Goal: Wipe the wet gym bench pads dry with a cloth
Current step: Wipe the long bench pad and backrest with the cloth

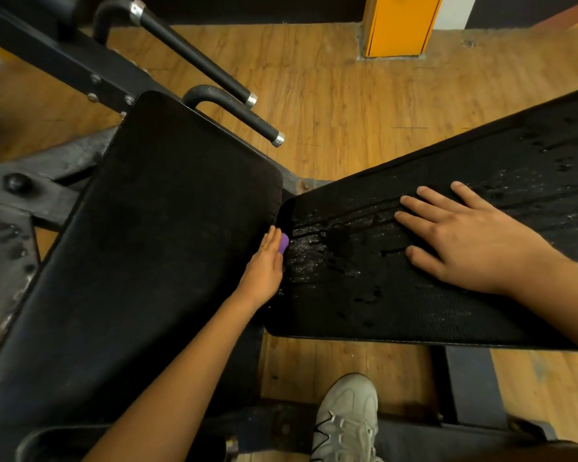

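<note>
Right hand [474,241] lies flat, fingers spread, likely bracing the wet pad [414,311] beneath it, while left hand [264,261], well apart, has a purple cloth [283,243] at its fingertips against that pad's end, grip undeterminable.

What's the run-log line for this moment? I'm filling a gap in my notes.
left hand: at pad gap, purple cloth peeking out | right hand: flat on wet pad | other pad: looks dry

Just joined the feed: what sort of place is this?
Likely a gym: a dry pad and a wet pad on a steel frame, with handles beside them.
</note>
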Motion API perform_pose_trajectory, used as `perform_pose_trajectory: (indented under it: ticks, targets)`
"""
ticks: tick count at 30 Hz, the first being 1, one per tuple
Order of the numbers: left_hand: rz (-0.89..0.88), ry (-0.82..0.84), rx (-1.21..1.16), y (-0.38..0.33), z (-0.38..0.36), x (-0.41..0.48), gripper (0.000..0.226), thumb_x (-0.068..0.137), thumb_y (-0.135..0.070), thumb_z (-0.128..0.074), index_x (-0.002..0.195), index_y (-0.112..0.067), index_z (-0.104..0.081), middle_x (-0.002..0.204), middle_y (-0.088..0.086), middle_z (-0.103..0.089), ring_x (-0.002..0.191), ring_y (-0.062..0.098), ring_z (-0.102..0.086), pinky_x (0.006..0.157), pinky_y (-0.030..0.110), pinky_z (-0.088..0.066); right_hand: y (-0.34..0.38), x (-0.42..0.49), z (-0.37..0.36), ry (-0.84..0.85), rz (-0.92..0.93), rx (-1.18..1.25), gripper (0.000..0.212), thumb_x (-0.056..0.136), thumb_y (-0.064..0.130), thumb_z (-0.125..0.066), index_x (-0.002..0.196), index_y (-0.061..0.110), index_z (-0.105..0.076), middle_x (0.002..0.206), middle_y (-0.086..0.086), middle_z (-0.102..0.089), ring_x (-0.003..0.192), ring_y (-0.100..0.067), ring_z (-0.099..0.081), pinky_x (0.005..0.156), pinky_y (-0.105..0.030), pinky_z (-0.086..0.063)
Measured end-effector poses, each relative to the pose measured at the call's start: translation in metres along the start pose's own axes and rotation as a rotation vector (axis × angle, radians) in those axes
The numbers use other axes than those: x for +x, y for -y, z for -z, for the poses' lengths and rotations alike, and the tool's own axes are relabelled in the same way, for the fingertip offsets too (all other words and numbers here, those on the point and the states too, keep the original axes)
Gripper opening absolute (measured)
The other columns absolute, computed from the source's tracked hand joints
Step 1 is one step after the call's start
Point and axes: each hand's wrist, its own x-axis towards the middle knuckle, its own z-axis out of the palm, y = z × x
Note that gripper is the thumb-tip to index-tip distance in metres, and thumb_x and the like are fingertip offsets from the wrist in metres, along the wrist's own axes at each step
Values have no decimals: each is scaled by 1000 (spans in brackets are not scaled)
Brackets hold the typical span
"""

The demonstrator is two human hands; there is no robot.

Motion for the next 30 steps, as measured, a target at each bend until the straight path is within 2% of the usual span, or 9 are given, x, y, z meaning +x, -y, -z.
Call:
perform_pose_trajectory:
  ticks: [3, 9, 11, 14, 18, 20, 23, 25, 30]
  targets:
    - [-12, 27, -34, 8, -5, -29, 56, 109, -15, -37, 160, -16, -14, 168, -5, -8, 153, 7, -6, 119, 19, -10, 0, -1, 1, 6, 0, 1, 90, 85, 65, 4, 160, 25, -24, 168, -1, -18, 156, -19, -8, 125, -49, -4]
    - [16, -47, -67, 1, -4, -3, 54, 110, -18, -34, 160, -14, -15, 169, -2, -9, 154, 9, -4, 118, 17, -8, 0, 0, 4, 31, -2, -7, 92, 83, 65, 7, 161, 25, -21, 169, 0, -14, 156, -19, -4, 125, -48, -2]
    - [35, -75, -88, -3, -5, 4, 53, 111, -18, -34, 161, -14, -15, 169, -2, -10, 154, 10, -5, 120, 20, -9, 0, -1, 4, 32, -1, -5, 93, 82, 65, 7, 161, 25, -21, 169, 1, -14, 156, -19, -4, 125, -48, -2]
    - [43, -51, -99, -1, -5, -3, 54, 110, -17, -34, 161, -15, -16, 169, -3, -12, 154, 11, -9, 126, 32, -15, 0, 0, 4, 36, 1, -5, 94, 81, 65, 7, 161, 25, -22, 169, 0, -15, 156, -19, -5, 125, -47, -2]
    - [39, -8, -95, 4, -6, -37, 55, 110, -13, -34, 160, -15, -13, 168, -3, -10, 154, 11, -11, 126, 33, -17, 0, -1, 5, 26, 2, 1, 94, 81, 65, 5, 160, 24, -25, 168, -1, -18, 156, -19, -8, 125, -48, -4]
    - [58, 13, -123, 5, -10, -57, 58, 109, -12, -35, 160, -19, -10, 168, -8, -7, 153, 7, -10, 125, 28, -16, 1, -1, 6, 34, 2, -5, 95, 80, 65, 7, 160, 25, -23, 169, 0, -16, 156, -19, -6, 125, -47, -3]
    - [67, 35, -121, 9, -16, -86, 60, 109, -10, -36, 160, -22, -7, 164, -16, -4, 149, -3, -7, 114, 5, -11, 1, -1, 7, 42, 1, -6, 96, 79, 65, 8, 160, 25, -22, 169, 0, -16, 156, -19, -6, 125, -47, -2]
    - [67, 49, -98, 14, -19, -102, 60, 109, -11, -35, 159, -22, -4, 162, -17, 0, 147, -6, -5, 107, -4, -7, 1, -2, 7, 29, 2, 5, 95, 80, 65, 6, 160, 24, -27, 168, -1, -20, 156, -20, -9, 125, -48, -4]
    - [91, -16, -124, 16, -27, -122, 57, 110, -19, -34, 159, -24, -4, 167, -12, -4, 150, -1, -9, 112, 0, -9, 1, -3, 8, 37, 4, 8, 97, 79, 65, 7, 160, 24, -26, 168, -1, -19, 156, -19, -8, 125, -47, -4]
